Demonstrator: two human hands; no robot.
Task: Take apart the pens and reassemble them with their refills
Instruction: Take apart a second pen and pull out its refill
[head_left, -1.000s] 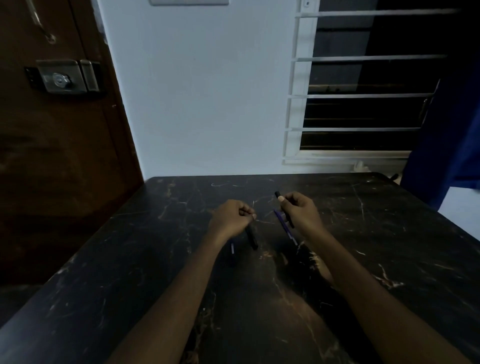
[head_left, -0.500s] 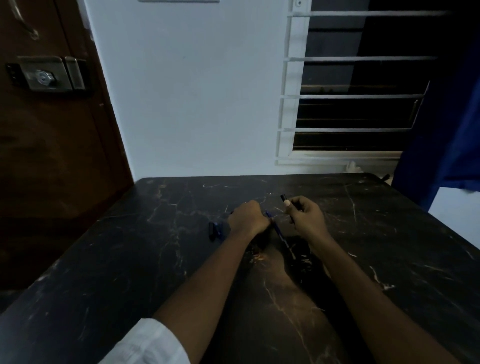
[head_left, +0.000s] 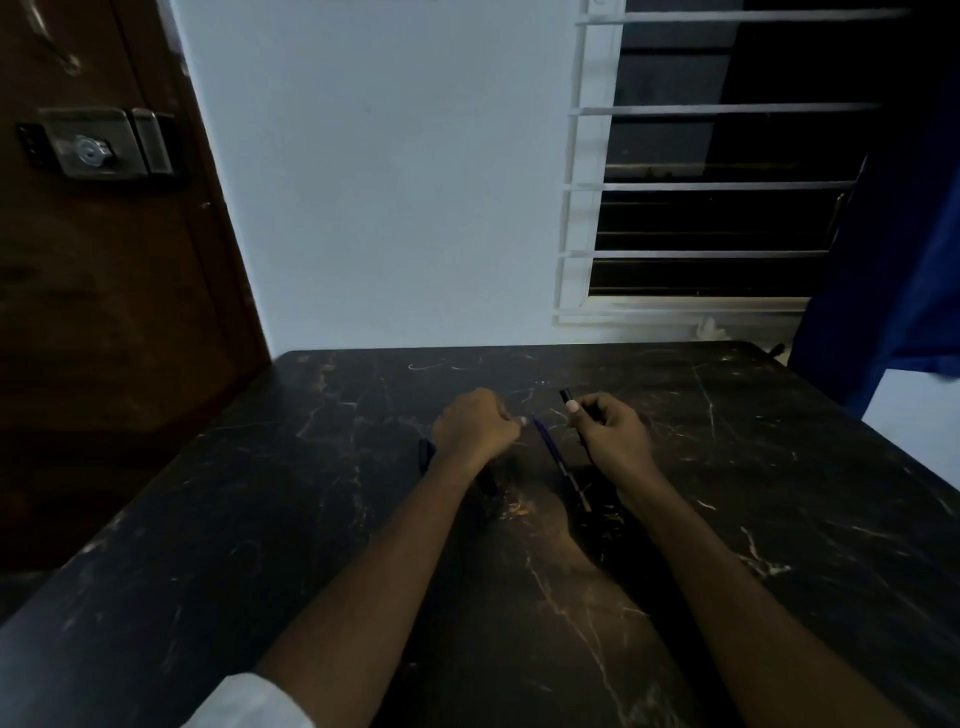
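Since a moment ago the left hand (head_left: 475, 428) has drawn a little leftward, so a small gap shows between its fingers (head_left: 511, 422) and the far tip of the thin blue-violet pen refill (head_left: 558, 460). That refill lies slanted, its far end pointing up-left toward the left hand and its near end running down-right, close beside the right hand (head_left: 613, 436). Whether it rests on the dark marble-patterned desk (head_left: 779, 467) or is propped by the right hand, I cannot tell in this dim light. The left hand's fingers are clenched, and I cannot tell whether they pinch anything. The right hand's fingers are closed around a slim black pen barrel (head_left: 568, 399), whose far end sticks out up-left past the thumb, roughly parallel to the refill. A short dark pen piece (head_left: 426, 453) lies on the desk just left of the left wrist. Judging by the layout, the left hand is nearer the refill's far tip and would feed it into the barrel.
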